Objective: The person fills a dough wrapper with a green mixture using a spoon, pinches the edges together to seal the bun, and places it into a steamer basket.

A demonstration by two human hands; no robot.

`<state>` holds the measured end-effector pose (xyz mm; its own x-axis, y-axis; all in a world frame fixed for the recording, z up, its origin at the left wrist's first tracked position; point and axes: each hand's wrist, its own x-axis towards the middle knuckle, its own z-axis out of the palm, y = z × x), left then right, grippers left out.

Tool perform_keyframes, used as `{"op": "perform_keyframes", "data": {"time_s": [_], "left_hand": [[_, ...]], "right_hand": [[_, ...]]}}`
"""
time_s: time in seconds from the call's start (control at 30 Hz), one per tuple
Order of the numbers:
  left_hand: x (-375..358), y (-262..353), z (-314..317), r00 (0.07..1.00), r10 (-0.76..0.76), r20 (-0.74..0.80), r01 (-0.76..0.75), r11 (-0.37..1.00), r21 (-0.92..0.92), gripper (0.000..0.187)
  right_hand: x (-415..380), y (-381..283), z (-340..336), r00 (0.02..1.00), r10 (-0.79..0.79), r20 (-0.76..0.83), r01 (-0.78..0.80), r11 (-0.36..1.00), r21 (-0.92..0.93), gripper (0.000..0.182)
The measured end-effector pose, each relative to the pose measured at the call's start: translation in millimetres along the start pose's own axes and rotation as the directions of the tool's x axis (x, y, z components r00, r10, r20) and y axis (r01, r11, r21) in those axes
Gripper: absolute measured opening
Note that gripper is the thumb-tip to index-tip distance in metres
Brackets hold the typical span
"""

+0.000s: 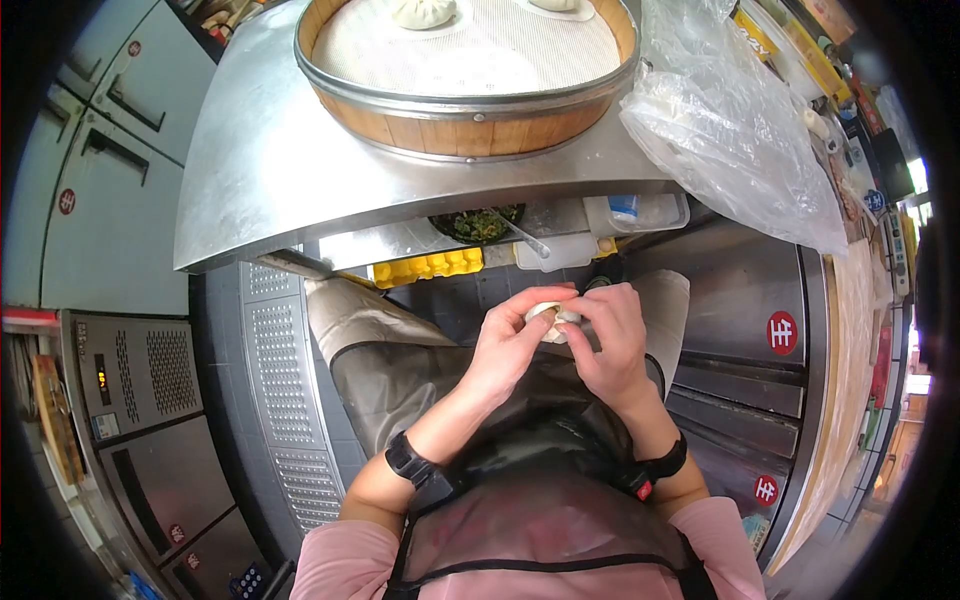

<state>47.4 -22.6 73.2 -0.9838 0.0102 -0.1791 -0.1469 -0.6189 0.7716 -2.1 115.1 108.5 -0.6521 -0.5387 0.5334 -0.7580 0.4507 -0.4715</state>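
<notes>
Both hands meet above the lap around a small pale piece of dough [553, 318] with folds at its top. My left hand [512, 335] has its fingers wrapped round one side of it. On the other side, my right hand [608, 335] pinches the dough's edge between thumb and fingers. The palms hide part of the dough. Beyond the hands, a round wooden steamer [470, 125] with a pale mesh liner [480, 50] stands on the metal table. A pleated bun [423, 12] sits on the liner, and another bun [553, 4] is partly cut off at the top.
The metal table's [250, 170] front edge lies ahead. Under it are a dark bowl of green filling [478, 223] with a spoon, a yellow tray [428, 267] and a clear container [655, 212]. Clear plastic [730, 130] hangs at the right; steel cabinets [150, 370] stand left.
</notes>
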Motion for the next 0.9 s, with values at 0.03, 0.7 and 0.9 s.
{"op": "perform_keyframes", "data": {"time_s": [0.03, 0.7, 0.9], "left_hand": [[-0.2, 0.7, 0.2, 1.0, 0.0, 0.0, 0.0, 1.0, 0.0, 0.028], [2.0, -3.1, 2.5, 0.992, 0.101, 0.075, -0.124, 0.894, 0.43, 0.035], [4.8, 9.1, -1.3, 0.992, -0.007, 0.124, -0.072, 0.78, 0.621, 0.039]], "right_hand": [[-1.0, 2.1, -0.7, 0.999, -0.019, 0.035, 0.019, 1.0, 0.002, 0.024], [-3.0, 2.3, -9.4, 0.983, -0.137, 0.119, 0.149, 0.983, -0.105, 0.017], [5.0, 9.9, -11.1, 0.959, -0.186, 0.214, 0.202, 0.978, -0.054, 0.018]]}}
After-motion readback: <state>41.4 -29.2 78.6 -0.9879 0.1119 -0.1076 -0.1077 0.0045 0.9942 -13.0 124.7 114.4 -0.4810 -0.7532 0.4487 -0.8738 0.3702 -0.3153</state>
